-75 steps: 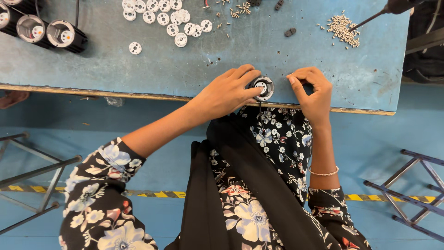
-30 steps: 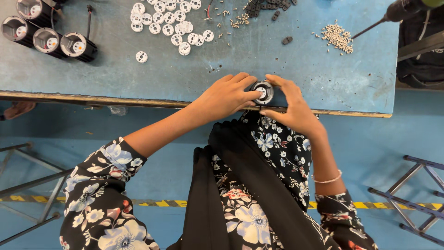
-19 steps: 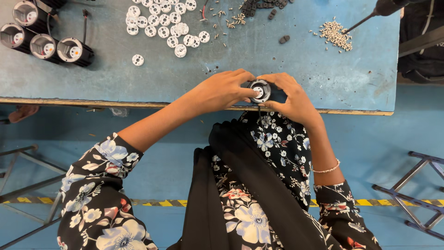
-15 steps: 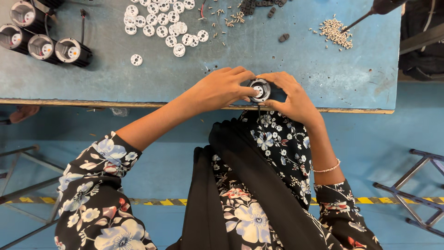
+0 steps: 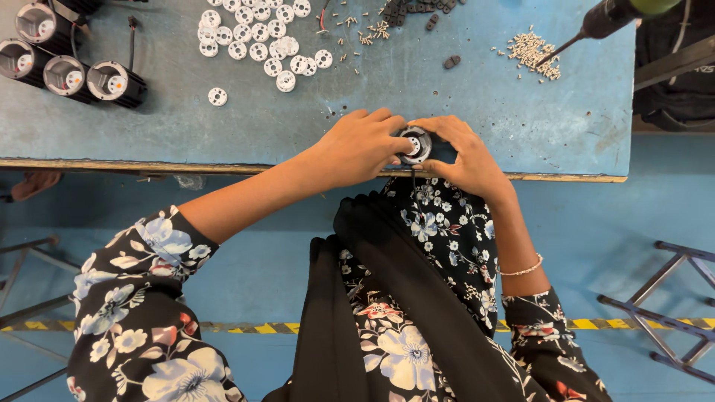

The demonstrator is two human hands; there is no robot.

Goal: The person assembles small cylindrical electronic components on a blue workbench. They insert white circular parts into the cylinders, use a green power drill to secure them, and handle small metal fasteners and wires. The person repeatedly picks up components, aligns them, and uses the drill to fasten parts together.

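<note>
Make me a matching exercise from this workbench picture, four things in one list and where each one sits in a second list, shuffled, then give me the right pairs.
Things:
1. white discs
2. black cylinders
3. pile of small pale screws
4. round black part

Places:
A. between the left hand and the right hand, at the table's near edge
B. far left corner of the blue table
C. under the tip of the power screwdriver, far right
D. scattered at the far side, left of centre

Pairs: 1-D, 2-B, 3-C, 4-A
</note>
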